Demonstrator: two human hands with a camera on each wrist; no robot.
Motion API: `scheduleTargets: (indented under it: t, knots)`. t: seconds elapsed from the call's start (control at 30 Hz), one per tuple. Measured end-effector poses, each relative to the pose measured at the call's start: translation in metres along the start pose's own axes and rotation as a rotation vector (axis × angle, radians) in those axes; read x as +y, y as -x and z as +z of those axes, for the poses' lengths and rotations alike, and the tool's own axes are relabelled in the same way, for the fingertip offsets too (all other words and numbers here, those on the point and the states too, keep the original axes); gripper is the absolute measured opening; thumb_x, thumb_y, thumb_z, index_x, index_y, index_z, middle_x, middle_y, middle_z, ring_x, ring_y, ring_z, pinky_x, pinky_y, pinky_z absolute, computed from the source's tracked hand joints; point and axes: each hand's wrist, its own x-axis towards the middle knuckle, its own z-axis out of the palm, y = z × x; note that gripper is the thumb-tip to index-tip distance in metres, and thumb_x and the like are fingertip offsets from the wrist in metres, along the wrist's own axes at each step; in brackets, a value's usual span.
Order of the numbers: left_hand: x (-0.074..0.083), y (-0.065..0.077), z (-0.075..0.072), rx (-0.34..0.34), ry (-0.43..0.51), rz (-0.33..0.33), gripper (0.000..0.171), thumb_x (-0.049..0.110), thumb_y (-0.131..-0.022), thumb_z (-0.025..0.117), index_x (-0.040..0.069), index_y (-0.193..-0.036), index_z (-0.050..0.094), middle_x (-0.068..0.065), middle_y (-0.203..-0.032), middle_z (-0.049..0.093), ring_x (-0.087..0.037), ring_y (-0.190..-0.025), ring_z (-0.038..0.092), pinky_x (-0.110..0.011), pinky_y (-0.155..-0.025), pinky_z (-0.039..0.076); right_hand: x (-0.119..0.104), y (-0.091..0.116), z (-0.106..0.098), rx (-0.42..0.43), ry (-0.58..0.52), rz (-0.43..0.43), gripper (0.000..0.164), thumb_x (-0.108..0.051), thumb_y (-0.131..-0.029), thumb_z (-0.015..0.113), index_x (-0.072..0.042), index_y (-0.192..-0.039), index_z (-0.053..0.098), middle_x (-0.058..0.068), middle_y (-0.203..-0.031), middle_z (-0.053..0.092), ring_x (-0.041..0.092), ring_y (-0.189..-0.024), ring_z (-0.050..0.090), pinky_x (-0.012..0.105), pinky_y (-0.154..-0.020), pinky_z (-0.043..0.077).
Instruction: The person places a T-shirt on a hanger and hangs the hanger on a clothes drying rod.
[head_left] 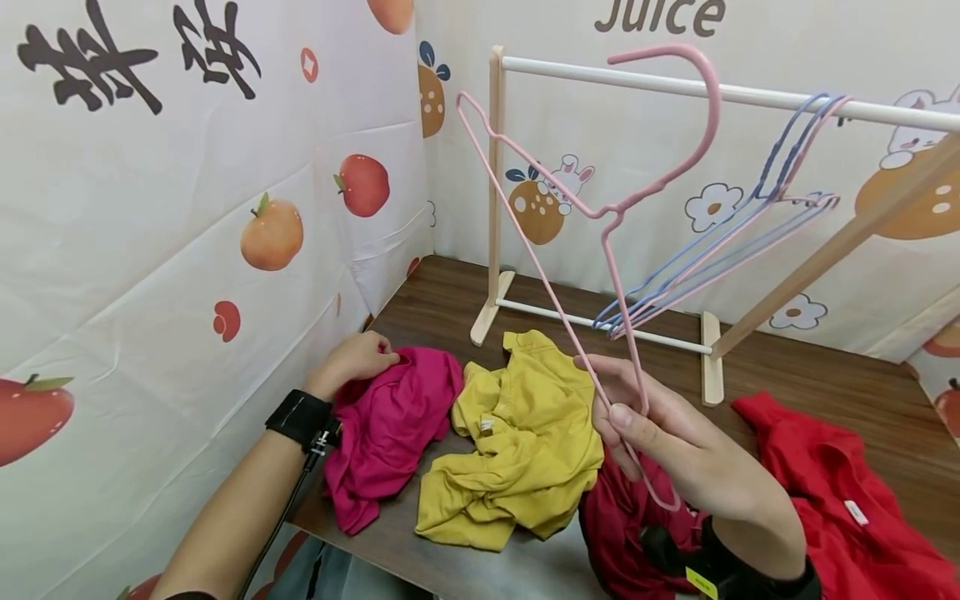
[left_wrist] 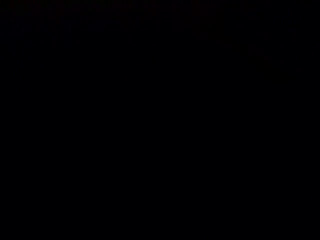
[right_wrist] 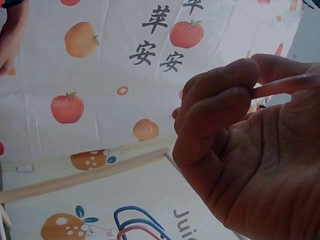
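Note:
At the left of the head view, my left hand [head_left: 357,363] grips the edge of a crumpled magenta garment [head_left: 405,417]; the fingertips are hidden in its cloth. The left wrist view is black. My right hand [head_left: 675,425] pinches a pink hanger [head_left: 555,292] between thumb and fingers by one end, holding it up with its hook at the top. In the right wrist view, the curled fingers [right_wrist: 215,110] close round the pink hanger wire [right_wrist: 280,86]. A yellow garment [head_left: 532,433] lies between my hands.
Blue and pink hangers [head_left: 697,242] hang on the white rail [head_left: 600,77] of a wooden rack behind the clothes. A dark red garment [head_left: 615,533] lies beneath my right wrist. A bright red garment [head_left: 832,483] lies at the right. A fruit-printed wall sheet [head_left: 187,208] borders the left side.

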Motion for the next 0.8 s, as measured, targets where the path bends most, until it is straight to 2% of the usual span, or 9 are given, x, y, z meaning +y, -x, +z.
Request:
scheduleTargets:
  t: [0.1,0.2,0.43,0.53,0.63,0.67,0.7,0.77,0.8]
  knots:
    - [0.0,0.001,-0.004,0.002,0.024,-0.001,0.037,0.027,-0.098,0.059,0.017,-0.063,0.051,0.005,-0.06,0.041,-0.016,-0.064,0.045,-0.029,-0.06,0.036,-0.001,0.0,0.0,0.0,0.009,-0.004,0.052,0.009,-0.105,0.029,0.004,-0.156,0.023,0.005,-0.082,0.05,0.018,-0.056,0.051,0.033,-0.053,0.049]
    - [0.001,0.003,-0.01,0.034,0.039,0.045,0.035,0.022,-0.098,0.056,0.015,-0.064,0.048,0.005,-0.061,0.039,-0.016,-0.063,0.044,-0.029,-0.062,0.036,-0.001,0.0,0.0,-0.002,0.001,-0.006,0.052,0.009,-0.105,0.03,0.004,-0.157,0.023,0.006,-0.082,0.049,0.019,-0.057,0.05,0.033,-0.053,0.049]
    - [0.016,0.012,-0.037,0.12,0.088,0.119,0.031,0.014,-0.096,0.049,0.015,-0.065,0.043,0.003,-0.064,0.038,-0.016,-0.062,0.042,-0.032,-0.064,0.036,0.0,0.002,-0.001,-0.011,-0.038,-0.017,0.053,0.007,-0.106,0.03,0.001,-0.158,0.022,0.007,-0.082,0.048,0.02,-0.059,0.05,0.032,-0.054,0.049]
    - [0.027,0.013,-0.05,0.157,0.12,0.134,0.029,0.013,-0.097,0.047,0.012,-0.067,0.047,0.002,-0.065,0.042,-0.018,-0.065,0.046,-0.048,-0.092,0.046,-0.001,0.003,-0.003,-0.015,-0.041,-0.024,0.054,0.008,-0.106,0.03,0.0,-0.159,0.022,0.007,-0.083,0.048,0.02,-0.06,0.05,0.032,-0.054,0.05]
    - [0.035,0.013,-0.06,0.178,0.155,0.118,0.024,0.014,-0.098,0.046,0.008,-0.076,0.054,-0.001,-0.071,0.05,-0.021,-0.071,0.05,-0.054,-0.097,0.043,-0.002,0.004,-0.003,-0.011,-0.036,-0.016,0.053,0.007,-0.106,0.031,-0.001,-0.158,0.023,0.008,-0.083,0.048,0.02,-0.061,0.05,0.032,-0.054,0.05]
    - [0.038,0.013,-0.063,0.181,0.165,0.112,0.023,0.015,-0.098,0.046,0.007,-0.079,0.056,-0.002,-0.074,0.052,-0.021,-0.073,0.05,-0.052,-0.096,0.045,-0.003,0.004,-0.003,-0.011,-0.041,-0.013,0.053,0.007,-0.106,0.031,-0.001,-0.158,0.023,0.008,-0.083,0.048,0.02,-0.061,0.049,0.033,-0.054,0.049]
    - [0.04,0.013,-0.066,0.176,0.183,0.101,0.022,0.016,-0.099,0.045,0.006,-0.084,0.058,-0.003,-0.076,0.053,-0.021,-0.073,0.051,-0.045,-0.087,0.048,-0.003,0.004,-0.003,-0.012,-0.047,-0.013,0.053,0.007,-0.106,0.031,-0.001,-0.158,0.023,0.009,-0.082,0.048,0.021,-0.061,0.049,0.033,-0.054,0.049]
    - [0.045,0.012,-0.071,0.167,0.206,0.086,0.02,0.017,-0.099,0.045,0.006,-0.088,0.058,-0.003,-0.078,0.052,-0.02,-0.071,0.049,-0.034,-0.066,0.042,-0.003,0.005,-0.003,-0.013,-0.061,-0.011,0.052,0.007,-0.106,0.031,-0.001,-0.157,0.024,0.009,-0.082,0.047,0.021,-0.061,0.048,0.035,-0.053,0.048]
    - [0.048,0.012,-0.073,0.163,0.211,0.085,0.02,0.017,-0.099,0.045,0.006,-0.09,0.058,-0.003,-0.078,0.052,-0.02,-0.07,0.048,-0.031,-0.064,0.041,-0.003,0.005,-0.003,-0.015,-0.066,-0.017,0.052,0.007,-0.106,0.031,0.0,-0.157,0.024,0.009,-0.082,0.047,0.021,-0.062,0.048,0.036,-0.053,0.048]
